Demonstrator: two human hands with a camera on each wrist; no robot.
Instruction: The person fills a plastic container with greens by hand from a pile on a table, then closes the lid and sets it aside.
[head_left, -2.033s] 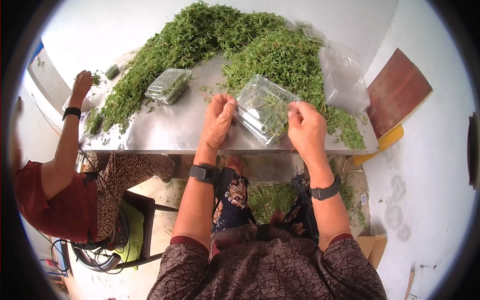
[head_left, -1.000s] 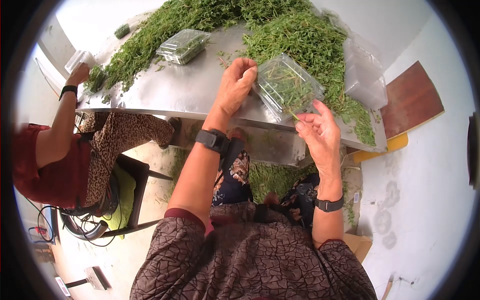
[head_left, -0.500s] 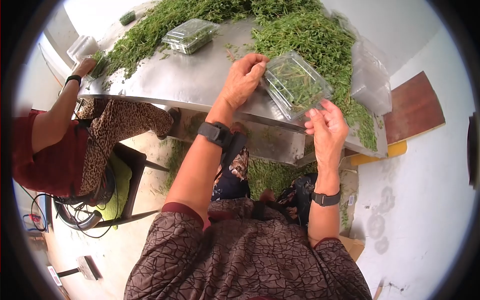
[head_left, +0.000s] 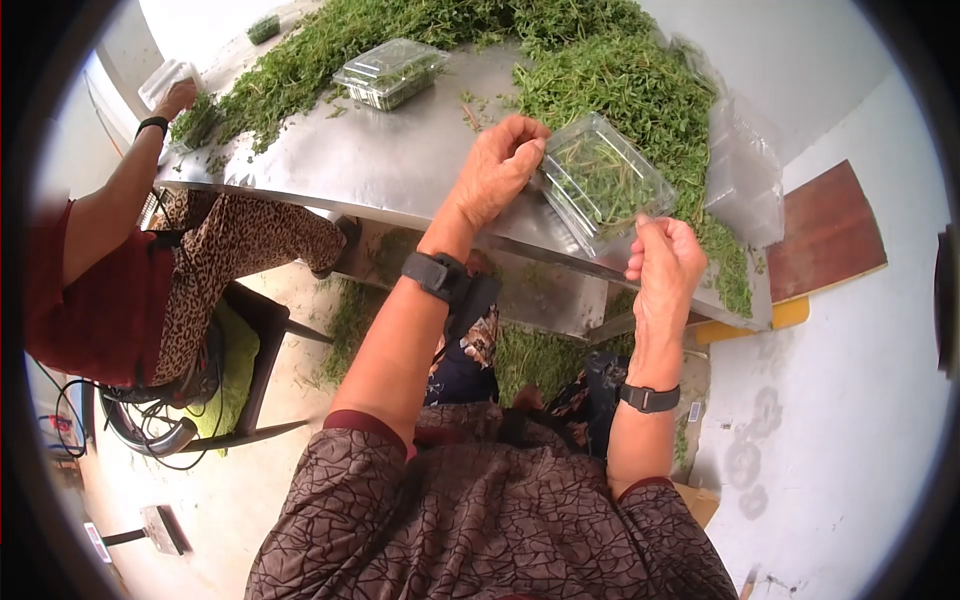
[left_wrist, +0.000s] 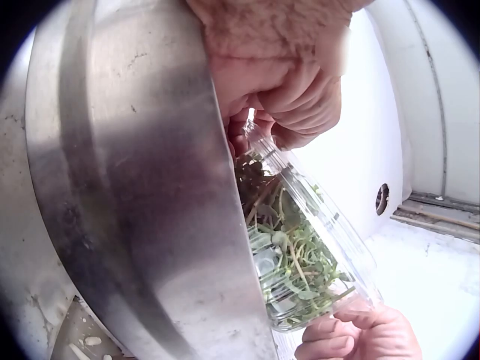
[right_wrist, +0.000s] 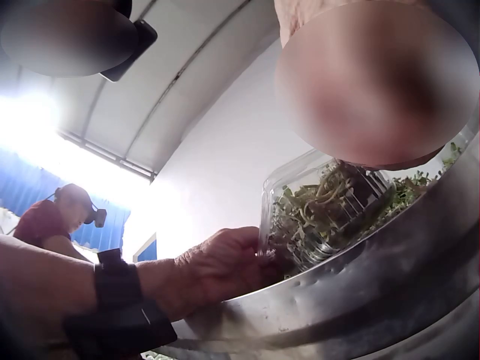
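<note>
A clear plastic box of green sprigs, its lid over it, lies tilted near the metal table's front edge. The left hand pinches its left corner between thumb and fingers. At its near right corner, the right hand has thumb and forefinger on the rim, other fingers curled. In the left wrist view, stems press against the inside of the box, with the right hand at its far end. The right wrist view shows the left hand at one side of the box.
A heap of greens spreads along the table. Another filled box stands left of centre. Stacked empty boxes are at the right, near a brown board. A second person works at the left.
The view has shifted. The right hand went from the box's right side to its near corner; a stem seen at its fingertips a second ago no longer sticks out. The left hand keeps its hold.
</note>
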